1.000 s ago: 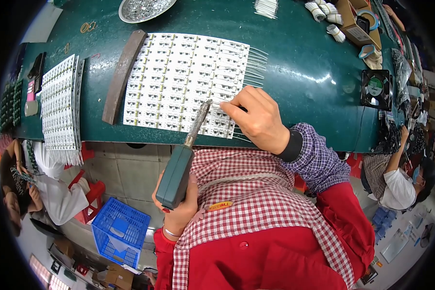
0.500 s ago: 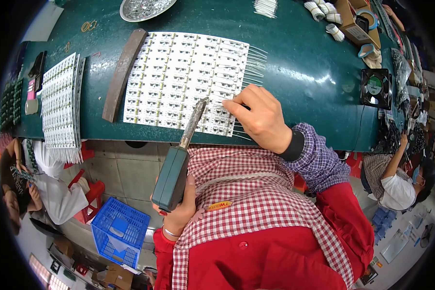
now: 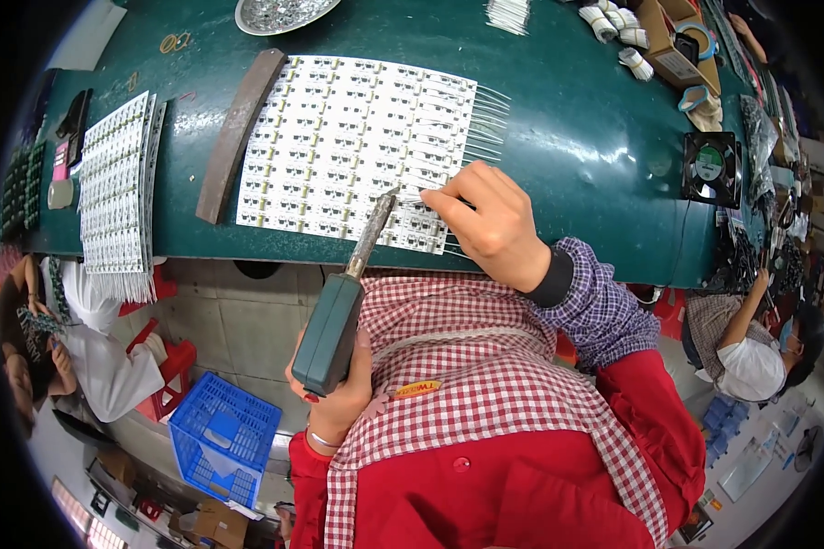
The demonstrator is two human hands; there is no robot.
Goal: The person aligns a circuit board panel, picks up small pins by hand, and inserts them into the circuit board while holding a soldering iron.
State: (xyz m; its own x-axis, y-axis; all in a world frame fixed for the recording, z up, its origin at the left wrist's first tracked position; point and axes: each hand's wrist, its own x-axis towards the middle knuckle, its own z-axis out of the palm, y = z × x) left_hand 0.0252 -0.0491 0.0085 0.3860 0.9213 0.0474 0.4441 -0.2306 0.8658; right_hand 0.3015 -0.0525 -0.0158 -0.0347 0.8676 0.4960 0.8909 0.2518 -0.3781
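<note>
My left hand (image 3: 346, 395) is wrapped round the dark green handle of a soldering iron (image 3: 328, 331). The iron's metal shaft points up and away, its tip over the white circuit board panel (image 3: 339, 137) near the right-hand columns of parts. Just right of that tip, the thumb and forefinger of my right hand (image 3: 494, 224) are pinched together on a thin white wire, mostly hidden by the fingers. Several more white wires (image 3: 487, 123) lie along the panel's right side and stick out past its edge.
A dark bar (image 3: 238, 137) lies along the panel's left edge. Stacked boards (image 3: 114, 183) stand farther left. A metal bowl (image 3: 284, 16), a wire bundle (image 3: 507, 15), a cardboard box (image 3: 673, 57) and a black fan (image 3: 712, 169) are on the green table (image 3: 586, 210). Below is a blue crate (image 3: 224, 430); people sit at both sides.
The view has shifted slightly, and the panel and bar appear a little higher and to the right. Iron tip and right-hand pinch stay close together over nearly the same spot.
</note>
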